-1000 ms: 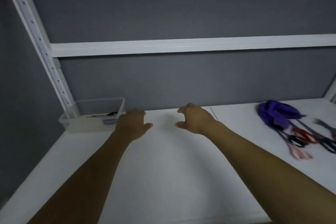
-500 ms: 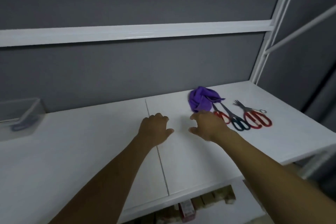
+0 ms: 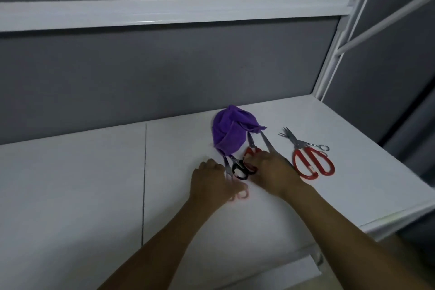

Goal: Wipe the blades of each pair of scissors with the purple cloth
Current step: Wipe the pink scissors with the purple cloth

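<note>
Since stiff and sharp-bladed, take scissors (image 3: 238, 168) by loops, bunch limp purple cloth (image 3: 227, 132) at 12 o'clock; left hand (image 3: 211, 184), right hand (image 3: 273, 172) grip: cannot tell.

It looks like a plain storage or workroom corner. A white metal rack, with its upright post (image 3: 333, 54), crossbar (image 3: 164, 13) and diagonal brace (image 3: 388, 19), stands against a bare grey wall (image 3: 164, 73). Its white board worktop (image 3: 70, 184) has a seam (image 3: 144, 172) running from near to far.

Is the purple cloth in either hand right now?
No, the purple cloth lies bunched on the shelf, beyond the left hand and right hand, which are by the scissor handles.
</note>
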